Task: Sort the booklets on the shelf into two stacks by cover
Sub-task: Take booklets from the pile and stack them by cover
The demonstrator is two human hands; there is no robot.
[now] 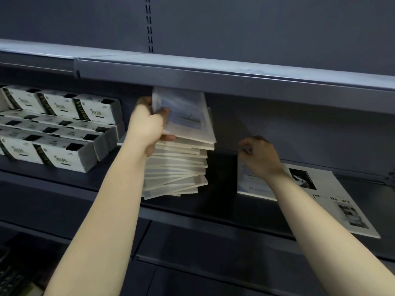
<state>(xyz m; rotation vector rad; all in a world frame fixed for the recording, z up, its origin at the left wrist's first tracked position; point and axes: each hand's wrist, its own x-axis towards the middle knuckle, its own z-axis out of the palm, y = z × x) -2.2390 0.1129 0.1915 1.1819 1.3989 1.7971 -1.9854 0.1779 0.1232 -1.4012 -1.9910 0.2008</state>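
Left hand (149, 124) is up at the crown of the stack (177, 171), its fingers (165, 113) wrapped round the top booklets (188, 118), thumb tucked beneath, tilting that pale sky-blue cover up just under the upper shelf (213, 80). Now look below those fingers: the pile is fanned and skewed, corners poking out every way. One tug at an angle and I reckon the middle ones slide off the shelf (192, 212). Lift too high and the bundle could catch the lip overhead. Right of the stack, the right hand (259, 159) hangs over a blue-covered booklet (252, 186) lying flat, fingers (245, 144) curled near its far edge. It's blurred, so whether they pinch it I can't tell. Just right of that hand lies a white booklet (333, 201), near corner close to the shelf front, and a brush of the forearm might nudge it over. White boxes (64, 129) crowd in left of the left fingers.
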